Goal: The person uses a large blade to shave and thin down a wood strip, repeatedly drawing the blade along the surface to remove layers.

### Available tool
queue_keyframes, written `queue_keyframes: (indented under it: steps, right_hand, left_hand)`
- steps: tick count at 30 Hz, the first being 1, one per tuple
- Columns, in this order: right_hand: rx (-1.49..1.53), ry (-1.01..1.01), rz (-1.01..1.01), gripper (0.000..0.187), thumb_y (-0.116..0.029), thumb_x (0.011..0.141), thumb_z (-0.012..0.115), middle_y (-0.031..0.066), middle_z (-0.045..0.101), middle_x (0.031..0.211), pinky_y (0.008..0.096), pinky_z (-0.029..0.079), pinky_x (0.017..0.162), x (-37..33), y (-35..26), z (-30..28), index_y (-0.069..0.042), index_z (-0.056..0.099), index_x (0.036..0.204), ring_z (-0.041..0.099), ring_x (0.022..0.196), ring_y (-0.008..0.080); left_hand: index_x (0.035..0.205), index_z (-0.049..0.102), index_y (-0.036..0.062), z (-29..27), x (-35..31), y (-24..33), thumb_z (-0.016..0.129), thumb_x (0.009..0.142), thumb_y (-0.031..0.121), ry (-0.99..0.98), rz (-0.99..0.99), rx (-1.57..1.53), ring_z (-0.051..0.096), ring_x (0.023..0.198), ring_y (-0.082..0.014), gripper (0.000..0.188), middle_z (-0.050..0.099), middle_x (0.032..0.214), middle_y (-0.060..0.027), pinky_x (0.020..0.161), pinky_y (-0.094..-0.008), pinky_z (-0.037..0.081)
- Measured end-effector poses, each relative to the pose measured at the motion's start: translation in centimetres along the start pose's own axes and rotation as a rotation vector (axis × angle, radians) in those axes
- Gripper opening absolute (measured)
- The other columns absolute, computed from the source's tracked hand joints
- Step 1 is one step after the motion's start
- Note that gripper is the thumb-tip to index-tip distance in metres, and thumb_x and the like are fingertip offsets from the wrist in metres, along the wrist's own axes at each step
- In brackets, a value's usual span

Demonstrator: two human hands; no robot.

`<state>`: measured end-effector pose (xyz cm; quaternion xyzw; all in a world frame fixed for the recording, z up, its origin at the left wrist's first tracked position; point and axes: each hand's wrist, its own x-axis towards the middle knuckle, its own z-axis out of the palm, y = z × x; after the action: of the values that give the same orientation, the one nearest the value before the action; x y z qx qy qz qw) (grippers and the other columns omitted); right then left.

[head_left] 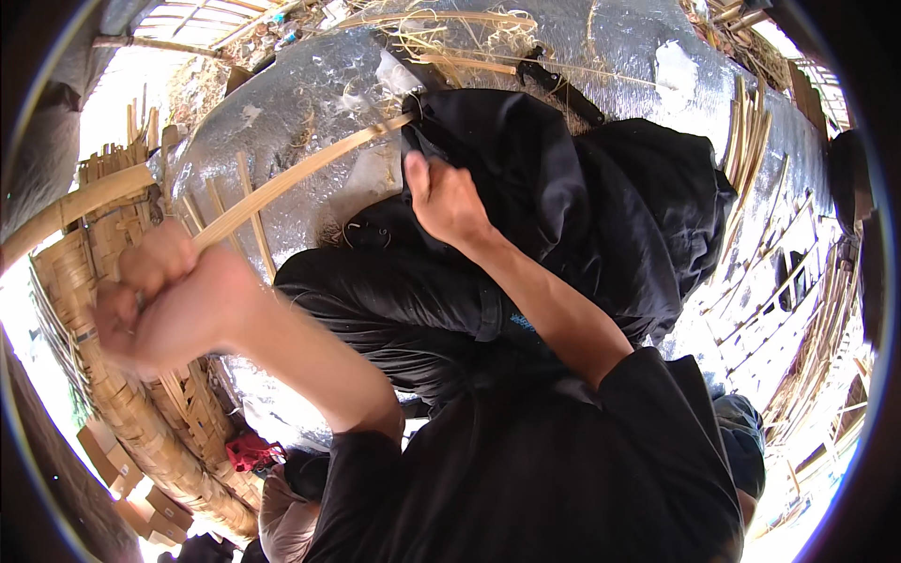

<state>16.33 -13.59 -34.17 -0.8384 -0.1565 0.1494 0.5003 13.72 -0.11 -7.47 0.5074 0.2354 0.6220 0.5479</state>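
My left hand [174, 296], smeared by motion, is closed around one end of a long pale bamboo strip [310, 178] at the left. From there the strip slants up to the right, its far end touching the black cloth [507, 141] draped over my leg. My right hand [446, 199] is curled above this cloth, thumb raised, just below the strip's far end. Whatever its fingers hold, if anything, is hidden. Beyond the cloth lies a dark, narrow object [561, 86] whose kind I cannot make out.
Thin shavings [460, 38] and loose strips lie on the silvery sheet [638, 56] ahead. Woven bamboo [84, 272] stands at the left, with cardboard boxes [150, 507] below it. Bundled strips [746, 141] and a bamboo lattice [760, 272] lie right. Another person [286, 511] is partly visible lower left.
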Motion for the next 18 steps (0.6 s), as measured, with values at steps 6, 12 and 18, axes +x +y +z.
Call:
queue_keyframes:
  steps: [6, 12, 18]
  right_hand:
    - [0.287, 0.110, -0.037, 0.052, -0.039, 0.106, 0.051, 0.0328, 0.060, 0.069, 0.0561, 0.050, 0.062, 4.0, -8.0, -6.0, 0.006, 0.059, 0.081, 0.061, 0.074, 0.0538]
    - [0.129, 0.039, 0.073, 0.054, -0.040, 0.104, 0.054, 0.0301, 0.062, 0.066, 0.0546, 0.051, 0.058, 1.0, -1.3, -2.6, 0.003, 0.056, 0.072, 0.063, 0.066, 0.0514]
    - [0.253, 0.057, -0.056, 0.048, -0.037, 0.104, 0.054, 0.0320, 0.061, 0.068, 0.0538, 0.052, 0.060, -0.3, -4.0, -3.8, 0.003, 0.057, 0.078, 0.061, 0.068, 0.0536]
  left_hand:
    - [0.062, 0.010, 0.0228, -0.4, -0.1, -0.2, 0.045, 0.093, 0.031, 0.082, 0.018, 0.020, 0.005, 0.049, -0.0124, 0.048, 0.008, 0.056, 0.0027, 0.050, -0.0311, 0.009]
    - [0.062, 0.010, 0.0225, 1.6, -0.4, -0.5, 0.042, 0.093, 0.029, 0.022, 0.015, -0.013, 0.006, 0.049, -0.0124, 0.046, 0.008, 0.056, 0.0024, 0.050, -0.0308, 0.009]
    - [0.062, 0.009, 0.0223, 1.9, -0.6, 0.0, 0.041, 0.092, 0.026, 0.002, 0.052, 0.047, 0.008, 0.049, -0.0122, 0.044, 0.009, 0.056, 0.0021, 0.050, -0.0309, 0.010]
